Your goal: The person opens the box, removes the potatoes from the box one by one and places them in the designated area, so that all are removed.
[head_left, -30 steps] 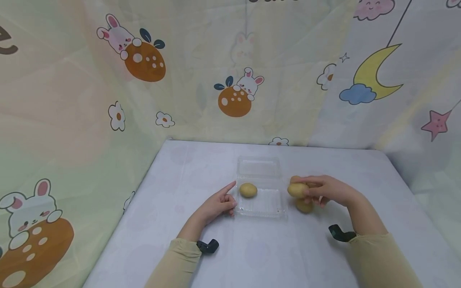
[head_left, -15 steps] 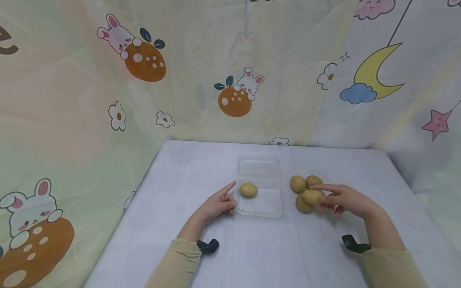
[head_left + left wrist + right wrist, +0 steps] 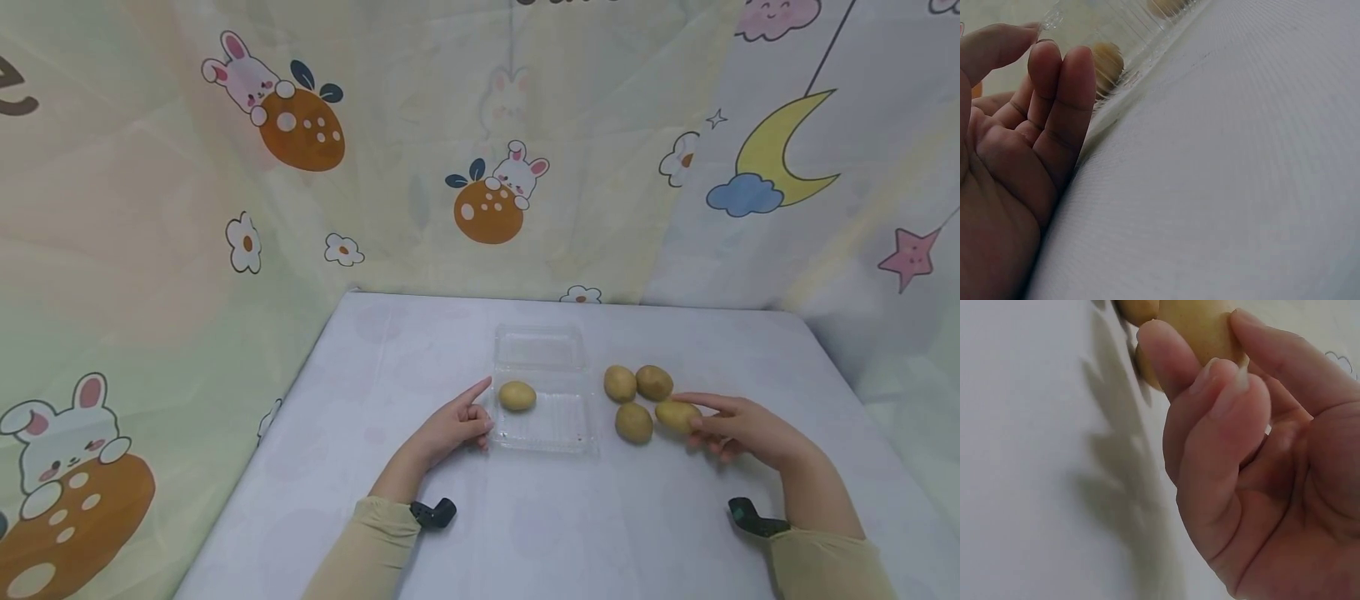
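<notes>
A hinged clear plastic container (image 3: 564, 417) lies with its lid (image 3: 538, 348) folded back on the table. One potato (image 3: 517, 396) sits at the left inside its base. My left hand (image 3: 452, 427) grips the container's left edge, index finger stretched along it; the left wrist view shows fingertips (image 3: 1044, 59) at the clear rim. Right of the container, my right hand (image 3: 750, 429) pinches a yellow potato (image 3: 677, 416) between thumb and fingers, close over the table. Near it lie three other potatoes: front (image 3: 633, 423), back left (image 3: 620, 383) and back right (image 3: 655, 382).
A white cloth covers the table (image 3: 540, 533). Behind and beside it hangs a printed fabric backdrop (image 3: 405, 167) with rabbits and a moon. Each wrist wears a small black camera, one on the left (image 3: 433, 513) and one on the right (image 3: 756, 517).
My right hand has moved right and slightly toward me with the potato, from over the group to its right side, uncovering the other potatoes. The left hand and container have stayed put.
</notes>
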The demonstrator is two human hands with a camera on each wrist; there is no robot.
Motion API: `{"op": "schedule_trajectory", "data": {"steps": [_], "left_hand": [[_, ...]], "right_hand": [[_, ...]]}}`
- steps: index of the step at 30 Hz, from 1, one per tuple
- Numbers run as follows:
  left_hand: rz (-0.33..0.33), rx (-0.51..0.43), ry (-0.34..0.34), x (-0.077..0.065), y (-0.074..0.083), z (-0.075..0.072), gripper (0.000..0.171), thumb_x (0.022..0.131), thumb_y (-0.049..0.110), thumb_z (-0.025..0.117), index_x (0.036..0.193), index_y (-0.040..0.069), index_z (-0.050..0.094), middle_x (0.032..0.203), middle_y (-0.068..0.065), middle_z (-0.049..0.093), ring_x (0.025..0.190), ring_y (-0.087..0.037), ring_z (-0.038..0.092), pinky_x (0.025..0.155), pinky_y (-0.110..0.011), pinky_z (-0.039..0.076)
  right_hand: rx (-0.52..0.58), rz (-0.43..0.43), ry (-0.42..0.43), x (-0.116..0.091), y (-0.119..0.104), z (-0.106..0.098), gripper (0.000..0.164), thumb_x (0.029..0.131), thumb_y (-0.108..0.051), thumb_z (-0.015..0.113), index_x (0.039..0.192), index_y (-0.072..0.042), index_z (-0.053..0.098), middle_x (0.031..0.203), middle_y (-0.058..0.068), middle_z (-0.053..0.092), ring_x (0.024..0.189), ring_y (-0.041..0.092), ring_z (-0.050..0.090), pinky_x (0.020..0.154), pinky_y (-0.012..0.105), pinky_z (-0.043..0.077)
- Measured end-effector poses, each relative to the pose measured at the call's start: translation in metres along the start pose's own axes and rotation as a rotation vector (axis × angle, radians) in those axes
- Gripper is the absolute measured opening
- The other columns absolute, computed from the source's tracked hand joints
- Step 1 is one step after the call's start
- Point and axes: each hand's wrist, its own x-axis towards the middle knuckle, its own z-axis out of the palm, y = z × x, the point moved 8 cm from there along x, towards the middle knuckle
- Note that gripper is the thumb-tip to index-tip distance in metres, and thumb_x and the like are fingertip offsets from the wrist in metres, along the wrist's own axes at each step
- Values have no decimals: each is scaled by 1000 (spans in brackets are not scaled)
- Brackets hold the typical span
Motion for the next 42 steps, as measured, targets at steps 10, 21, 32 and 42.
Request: {"op": "schedule_trajectory", "data": {"steps": [10,21,32,42], "left_hand": [[-2,1,-1,1,-1,0,83,90,19,72,156,33,24,86,-2,62,71,-15,63,77,-31,56],[-8,17,9,0,-1,0,81,91,17,70,157,32,25,86,-2,63,72,-15,63,75,-31,56],[-7,5,8,2,-3,-1,81,90,18,72,155,36,26,86,-3,62,71,-15,63,75,-31,56],[-3,-8,4,0,-2,-1,81,91,17,71,155,36,26,85,-2,61,70,-15,61,74,-30,55]], "right_hand": [[29,1,-22,2,13,0,50,101,-24,56,148,-15,43,98,21,72,68,10,60,59,35,58],[-80,-11,4,9,12,0,53,100,-29,57,147,-8,44,90,18,74,48,6,46,44,25,43],[-49,4,-4,13,19,1,54,99,-30,58,148,-9,44,91,19,74,49,6,48,44,25,44],[-25,11,-13,12,21,3,56,100,-31,58,149,-10,41,92,18,73,53,7,52,47,26,47]]}}
